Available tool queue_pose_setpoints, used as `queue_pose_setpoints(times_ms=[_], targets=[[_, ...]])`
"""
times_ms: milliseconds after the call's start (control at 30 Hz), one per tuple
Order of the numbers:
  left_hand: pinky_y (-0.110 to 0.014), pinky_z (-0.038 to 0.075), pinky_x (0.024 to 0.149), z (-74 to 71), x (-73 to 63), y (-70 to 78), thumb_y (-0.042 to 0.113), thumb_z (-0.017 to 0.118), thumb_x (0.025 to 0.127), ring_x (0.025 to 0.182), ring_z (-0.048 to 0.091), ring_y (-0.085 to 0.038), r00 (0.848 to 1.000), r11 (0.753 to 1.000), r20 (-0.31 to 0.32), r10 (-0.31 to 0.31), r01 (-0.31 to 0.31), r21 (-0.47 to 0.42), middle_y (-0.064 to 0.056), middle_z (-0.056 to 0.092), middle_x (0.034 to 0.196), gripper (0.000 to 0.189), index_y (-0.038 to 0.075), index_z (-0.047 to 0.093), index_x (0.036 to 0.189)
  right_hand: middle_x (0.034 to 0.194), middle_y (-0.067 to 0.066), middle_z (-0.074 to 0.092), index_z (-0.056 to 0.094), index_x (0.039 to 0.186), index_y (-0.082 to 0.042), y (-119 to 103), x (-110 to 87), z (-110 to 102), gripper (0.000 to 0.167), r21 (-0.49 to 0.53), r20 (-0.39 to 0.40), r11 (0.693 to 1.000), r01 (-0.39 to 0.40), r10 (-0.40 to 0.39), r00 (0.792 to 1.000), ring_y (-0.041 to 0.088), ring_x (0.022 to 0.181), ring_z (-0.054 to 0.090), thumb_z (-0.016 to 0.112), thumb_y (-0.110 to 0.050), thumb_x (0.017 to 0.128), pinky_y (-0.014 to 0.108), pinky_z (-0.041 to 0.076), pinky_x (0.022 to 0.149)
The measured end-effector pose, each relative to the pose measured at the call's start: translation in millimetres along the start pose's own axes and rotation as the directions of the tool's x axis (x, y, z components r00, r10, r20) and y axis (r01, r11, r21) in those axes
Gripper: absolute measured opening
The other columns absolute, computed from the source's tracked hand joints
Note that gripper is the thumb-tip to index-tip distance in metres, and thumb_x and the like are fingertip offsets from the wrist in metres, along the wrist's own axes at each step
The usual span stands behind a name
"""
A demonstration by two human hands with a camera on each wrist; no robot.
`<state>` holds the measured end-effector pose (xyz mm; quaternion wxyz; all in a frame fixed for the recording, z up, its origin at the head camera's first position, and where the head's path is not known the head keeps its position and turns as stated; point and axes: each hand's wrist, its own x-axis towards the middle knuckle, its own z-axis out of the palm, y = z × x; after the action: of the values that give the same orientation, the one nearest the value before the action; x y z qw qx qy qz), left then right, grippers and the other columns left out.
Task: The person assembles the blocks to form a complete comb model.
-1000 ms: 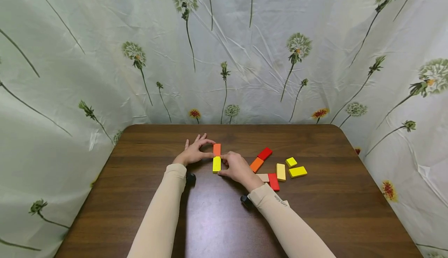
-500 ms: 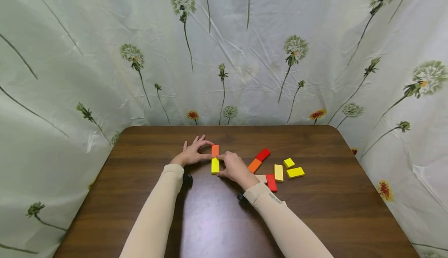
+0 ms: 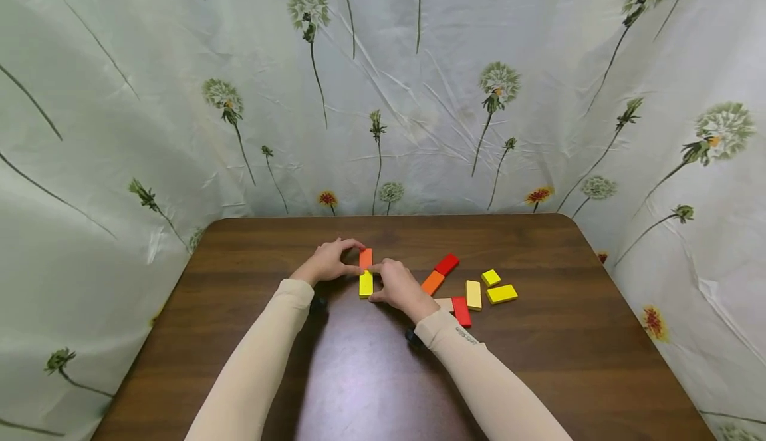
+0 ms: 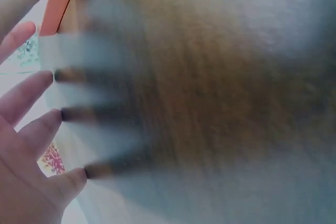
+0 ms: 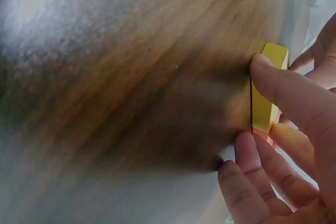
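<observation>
An orange block (image 3: pixel 366 258) and a yellow block (image 3: pixel 366 285) lie end to end on the wooden table, the orange one farther off. My left hand (image 3: pixel 328 263) pinches the orange block between index finger at its far end and thumb near the joint. In the left wrist view its other fingertips (image 4: pixel 48 80) rest on the table. From the right, my right hand (image 3: pixel 402 286) holds the yellow block, index finger near the joint and thumb (image 5: pixel 286 85) at the near end. The right wrist view shows this yellow block (image 5: pixel 275 53) from the side, with a sliver of orange beyond.
Right of my right hand lie a red block (image 3: pixel 447 265), an orange block (image 3: pixel 433 283), a beige block (image 3: pixel 445 304), a second red block (image 3: pixel 461 311), a pale yellow block (image 3: pixel 473 295) and two yellow blocks (image 3: pixel 501 294). A flowered curtain (image 3: pixel 431 161) hangs behind the table (image 3: pixel 269 231).
The head view has shifted slightly. My left hand's outer fingers, spread up before, are now lowered. My right index finger has edged toward the joint; both blocks stay end to end.
</observation>
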<state>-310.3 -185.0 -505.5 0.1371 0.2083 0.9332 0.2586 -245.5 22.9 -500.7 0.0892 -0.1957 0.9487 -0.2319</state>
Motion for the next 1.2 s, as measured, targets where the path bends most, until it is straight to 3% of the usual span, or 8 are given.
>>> queue_pose_setpoints(times_ms=[333, 767, 1033, 1200], targets=[[-0.085, 0.015, 0.121, 5.8, -10.8, -1.5, 0.047, 0.087, 0.09, 0.163, 0.026, -0.049, 0.999, 0.999, 0.012, 0.031, -0.032, 0.021, -0.019, 0.042, 0.171, 0.076, 0.017, 0.059, 0.154, 0.123, 0.016, 0.07, 0.069, 0.142, -0.003, -1, -1.7, 1, 0.065, 0.003, -0.023, 1.0, 0.004, -0.004, 1.0, 0.028, 0.105, 0.067, 0.094, -0.02, 0.085, 0.045, 0.06, 0.099], [-0.082, 0.011, 0.124, 6.1, -13.4, 3.3, 0.047, 0.086, 0.09, 0.165, 0.021, -0.046, 1.0, 1.0, 0.019, -0.018, 0.018, 0.023, -0.018, 0.035, 0.174, 0.076, 0.017, 0.06, 0.155, 0.126, 0.017, 0.069, 0.069, 0.143, -0.003, 0, -2.0, 2, 0.065, 0.031, -0.014, 1.0, 0.001, 0.0, 1.0, 0.031, 0.114, 0.068, 0.094, -0.021, 0.085, 0.047, 0.058, 0.105], [-0.083, 0.014, 0.124, 4.4, -13.4, 3.7, 0.047, 0.086, 0.091, 0.165, 0.022, -0.046, 1.0, 0.999, 0.018, -0.02, 0.019, 0.032, -0.019, 0.036, 0.174, 0.075, 0.016, 0.06, 0.154, 0.125, 0.016, 0.071, 0.067, 0.143, -0.001, 5, -2.2, 2, 0.067, 0.032, -0.032, 0.998, 0.055, -0.054, 0.998, 0.028, 0.107, 0.068, 0.094, -0.023, 0.085, 0.045, 0.06, 0.099], [-0.082, 0.015, 0.124, 5.3, -14.8, 1.6, 0.048, 0.085, 0.092, 0.165, 0.023, -0.046, 1.0, 0.999, 0.021, -0.013, 0.012, 0.036, -0.019, 0.035, 0.174, 0.074, 0.017, 0.059, 0.154, 0.119, 0.014, 0.073, 0.066, 0.14, 0.002, 4, -2.9, 2, 0.068, 0.046, -0.024, 0.998, 0.045, -0.044, 0.999, 0.024, 0.103, 0.068, 0.094, -0.026, 0.085, 0.04, 0.061, 0.094]])
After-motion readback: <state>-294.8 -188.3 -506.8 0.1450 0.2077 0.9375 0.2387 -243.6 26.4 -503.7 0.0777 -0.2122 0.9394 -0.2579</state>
